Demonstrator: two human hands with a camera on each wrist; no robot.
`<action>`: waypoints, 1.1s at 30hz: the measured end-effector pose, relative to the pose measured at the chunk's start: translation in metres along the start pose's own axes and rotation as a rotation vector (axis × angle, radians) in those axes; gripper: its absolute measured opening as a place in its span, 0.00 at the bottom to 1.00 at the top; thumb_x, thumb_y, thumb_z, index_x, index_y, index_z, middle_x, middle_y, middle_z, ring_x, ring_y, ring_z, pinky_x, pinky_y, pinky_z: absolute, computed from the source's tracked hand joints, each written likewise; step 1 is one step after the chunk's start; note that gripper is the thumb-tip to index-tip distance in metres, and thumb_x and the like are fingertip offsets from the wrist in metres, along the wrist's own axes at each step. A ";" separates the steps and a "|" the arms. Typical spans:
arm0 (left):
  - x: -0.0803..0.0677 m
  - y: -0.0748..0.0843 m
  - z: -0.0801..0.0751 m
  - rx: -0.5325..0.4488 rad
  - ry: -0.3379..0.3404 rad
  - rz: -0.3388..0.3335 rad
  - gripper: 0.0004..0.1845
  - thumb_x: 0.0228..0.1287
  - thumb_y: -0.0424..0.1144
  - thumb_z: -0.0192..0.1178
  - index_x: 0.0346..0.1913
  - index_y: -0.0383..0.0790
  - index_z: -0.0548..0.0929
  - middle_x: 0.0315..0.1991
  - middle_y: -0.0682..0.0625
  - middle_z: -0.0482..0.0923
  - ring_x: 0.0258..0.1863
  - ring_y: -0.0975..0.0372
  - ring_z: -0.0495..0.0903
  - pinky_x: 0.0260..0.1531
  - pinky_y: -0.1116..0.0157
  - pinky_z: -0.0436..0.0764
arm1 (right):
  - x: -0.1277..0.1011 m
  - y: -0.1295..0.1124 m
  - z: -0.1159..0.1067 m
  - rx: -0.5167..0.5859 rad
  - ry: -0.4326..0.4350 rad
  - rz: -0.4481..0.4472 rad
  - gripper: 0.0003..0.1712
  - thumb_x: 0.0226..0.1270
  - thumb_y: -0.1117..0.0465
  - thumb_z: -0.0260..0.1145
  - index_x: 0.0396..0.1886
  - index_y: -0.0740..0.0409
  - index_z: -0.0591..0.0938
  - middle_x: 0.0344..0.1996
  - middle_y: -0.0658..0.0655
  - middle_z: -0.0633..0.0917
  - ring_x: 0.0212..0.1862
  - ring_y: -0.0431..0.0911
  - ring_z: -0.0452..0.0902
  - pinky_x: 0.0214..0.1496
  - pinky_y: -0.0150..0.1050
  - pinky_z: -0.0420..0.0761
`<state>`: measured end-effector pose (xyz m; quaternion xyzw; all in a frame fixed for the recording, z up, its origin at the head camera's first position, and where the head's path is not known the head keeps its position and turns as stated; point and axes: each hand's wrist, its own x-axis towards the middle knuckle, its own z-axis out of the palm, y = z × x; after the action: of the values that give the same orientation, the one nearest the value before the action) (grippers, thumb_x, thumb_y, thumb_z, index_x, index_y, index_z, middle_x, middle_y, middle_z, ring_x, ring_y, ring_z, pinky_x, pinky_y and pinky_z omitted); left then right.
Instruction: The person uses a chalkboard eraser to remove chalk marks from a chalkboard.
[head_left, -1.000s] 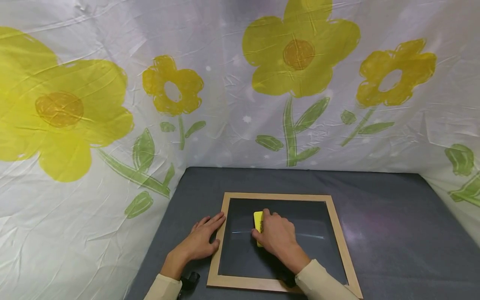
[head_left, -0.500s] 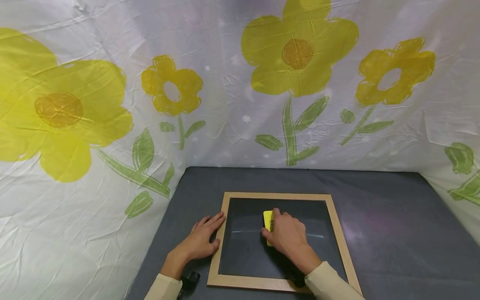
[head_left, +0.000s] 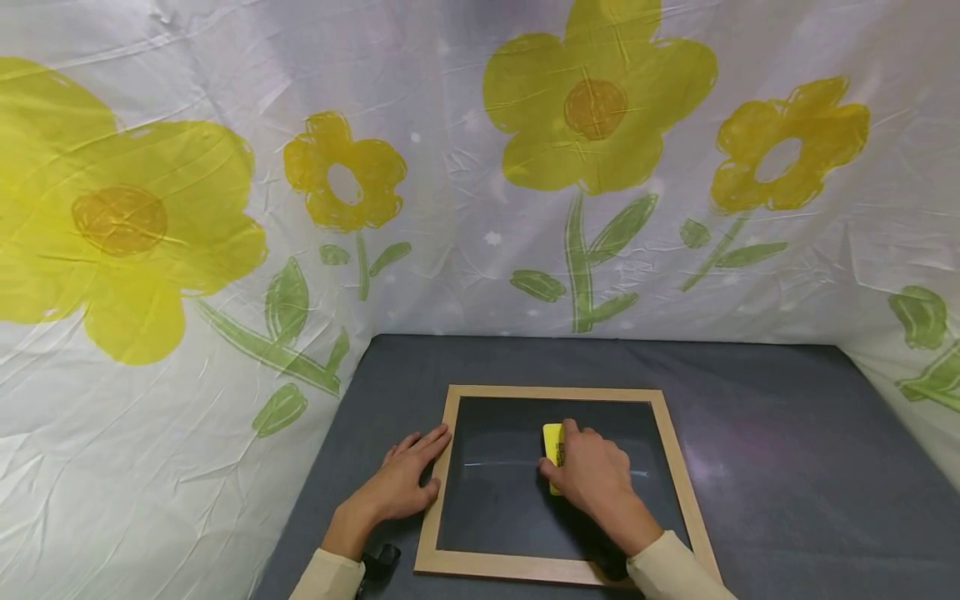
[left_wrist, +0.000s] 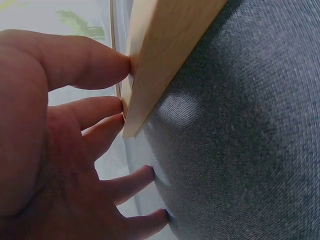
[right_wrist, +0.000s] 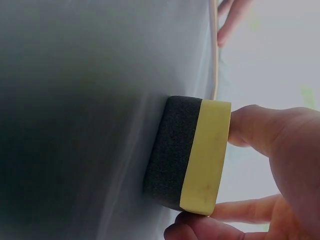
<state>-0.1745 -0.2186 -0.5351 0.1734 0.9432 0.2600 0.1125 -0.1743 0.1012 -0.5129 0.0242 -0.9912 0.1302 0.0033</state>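
Observation:
A wood-framed blackboard (head_left: 442,492) lies flat on the dark grey table (head_left: 787,467). My right hand (head_left: 588,479) grips a yellow eraser (head_left: 552,446) with a black felt underside (right_wrist: 170,150) and presses it on the dark board face (right_wrist: 75,120), near the middle. A faint pale chalk line (head_left: 502,463) runs across the board on both sides of the eraser. My left hand (head_left: 401,483) lies flat on the table with straight fingers (left_wrist: 95,65) against the wooden frame's (left_wrist: 160,55) left edge.
A white sheet printed with yellow flowers (head_left: 592,108) hangs behind and to both sides of the table. A small black object (head_left: 381,560) sits by my left sleeve. Bare grey tabletop (head_left: 795,533) lies to the right of the board.
My right hand has slid the eraser to the right along the chalk line, by a small step in each frame. The left hand has stayed against the frame.

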 end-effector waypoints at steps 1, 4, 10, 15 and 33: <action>0.000 0.000 0.000 0.001 0.000 0.000 0.39 0.73 0.36 0.62 0.86 0.45 0.67 0.89 0.50 0.59 0.85 0.33 0.57 0.76 0.22 0.54 | 0.000 0.001 0.000 0.000 0.002 0.002 0.41 0.63 0.36 0.79 0.62 0.61 0.82 0.30 0.57 0.82 0.25 0.49 0.76 0.22 0.47 0.77; 0.000 0.000 0.000 0.002 0.002 0.000 0.39 0.73 0.36 0.62 0.86 0.45 0.67 0.89 0.50 0.59 0.85 0.33 0.57 0.76 0.22 0.53 | -0.001 0.004 -0.002 0.001 0.003 0.005 0.41 0.63 0.36 0.78 0.64 0.62 0.82 0.31 0.57 0.83 0.26 0.49 0.76 0.23 0.48 0.77; 0.001 -0.002 0.000 0.002 0.002 0.003 0.39 0.73 0.36 0.63 0.86 0.45 0.67 0.89 0.50 0.59 0.85 0.33 0.57 0.76 0.22 0.53 | -0.001 0.009 -0.005 0.005 -0.008 0.014 0.41 0.64 0.37 0.79 0.64 0.62 0.81 0.31 0.57 0.82 0.26 0.50 0.76 0.23 0.48 0.77; 0.000 -0.003 0.001 -0.001 0.001 0.005 0.39 0.73 0.36 0.63 0.86 0.45 0.67 0.89 0.50 0.59 0.85 0.32 0.57 0.76 0.22 0.53 | -0.004 0.014 -0.007 0.009 -0.015 0.027 0.40 0.64 0.37 0.78 0.63 0.61 0.81 0.30 0.57 0.81 0.27 0.50 0.76 0.23 0.49 0.76; 0.001 -0.003 0.002 0.005 0.006 0.007 0.39 0.73 0.36 0.63 0.86 0.45 0.67 0.89 0.50 0.59 0.84 0.32 0.57 0.75 0.21 0.54 | -0.009 0.033 -0.012 0.001 -0.027 0.053 0.42 0.65 0.37 0.78 0.65 0.62 0.80 0.30 0.57 0.82 0.27 0.50 0.77 0.25 0.49 0.78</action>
<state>-0.1757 -0.2193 -0.5386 0.1760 0.9436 0.2586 0.1083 -0.1671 0.1370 -0.5095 -0.0002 -0.9914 0.1304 -0.0138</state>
